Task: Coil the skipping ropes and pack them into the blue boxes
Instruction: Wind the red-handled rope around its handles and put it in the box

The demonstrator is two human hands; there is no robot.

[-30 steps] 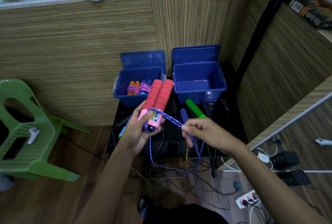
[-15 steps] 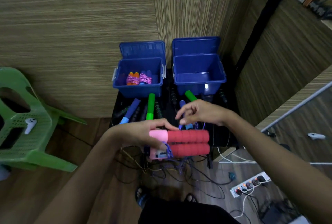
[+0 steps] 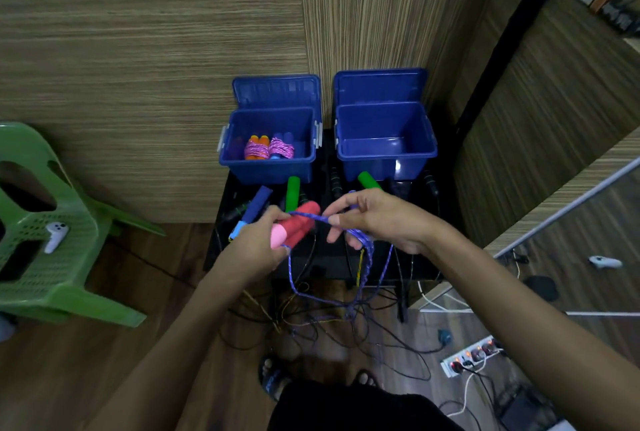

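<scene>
The pair of red foam skipping-rope handles w/ pink plastic ends [image 3: 296, 228] sits in the left hand [image 3: 258, 247], fingers curled round them, foam ends pointing up and away toward the boxes. The blue-purple braided rope [image 3: 360, 240] runs off the handles across to the right hand [image 3: 377, 219], which pinches it btwn thumb and fingers, palm sort of facing down; the rest hangs in loops below. Both hands are over the black low table [image 3: 325, 257].

Vs half a sec ago: handles were lying sideways, foam ends to the right, now tipped upright-ish. Right hand has dropped closer to the left and got rope over its fingers, looks like one wrap, but it's blurry.

Behind: left blue plastic box [image 3: 268, 150] w/ two coiled pink-roped bundles [image 3: 268, 150], right blue plastic box [image 3: 386, 140] beside it.
</scene>
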